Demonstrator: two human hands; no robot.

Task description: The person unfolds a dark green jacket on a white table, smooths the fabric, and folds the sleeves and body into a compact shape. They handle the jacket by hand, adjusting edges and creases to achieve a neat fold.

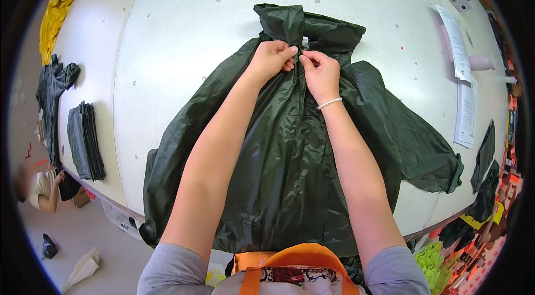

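On the left edge of the white table (184,27) lie a yellow cloth (64,0), a dark garment (53,91) and a neat stack of folded dark pieces (86,142) — set well apart from the work in the middle. There a dark green rain jacket (290,172) is spread flat, front up, sleeves out to either side, collar pointing away from the person. By the look of it the front is closed nearly all the way up and only the top at the neck is left; folding has not begun. The left hand (271,59) is closed, pinching the fabric just under the collar, and the right hand (320,72), a bead bracelet (329,103) at its wrist, pinches the facing edge — the two hands touch over the jacket's centre line. Further right, sheets of paper (462,72) lie by the table's rim.
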